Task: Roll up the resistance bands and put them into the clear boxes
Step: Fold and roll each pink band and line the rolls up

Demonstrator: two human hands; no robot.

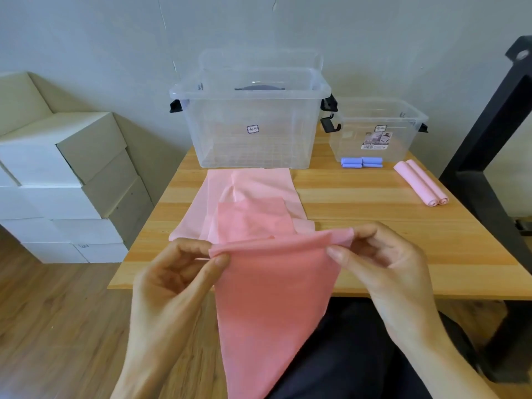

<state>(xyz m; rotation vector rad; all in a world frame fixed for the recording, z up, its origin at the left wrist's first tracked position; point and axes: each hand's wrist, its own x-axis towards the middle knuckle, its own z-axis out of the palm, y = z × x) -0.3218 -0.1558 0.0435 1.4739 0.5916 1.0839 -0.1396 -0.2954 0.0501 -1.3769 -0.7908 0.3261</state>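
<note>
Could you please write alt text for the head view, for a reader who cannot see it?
Both hands, left hand and right hand, pinch the top edge of a pink resistance band over a wooden table. Behind stand two clear boxes.

Grey wall (86, 38) at 12 o'clock. Light wooden table (374, 231) at centre. Stacked white cartons (57, 180) at 9 o'clock. Wood-look floor (57, 326). Black frame (495, 116), possibly furniture, at 3 o'clock

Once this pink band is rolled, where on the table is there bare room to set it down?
Bare wood lies between the flat pink band and the two pink rolls, and along the front right edge beyond the right hand. The back is crowded: large clear box, small clear box, blue rolls.
</note>
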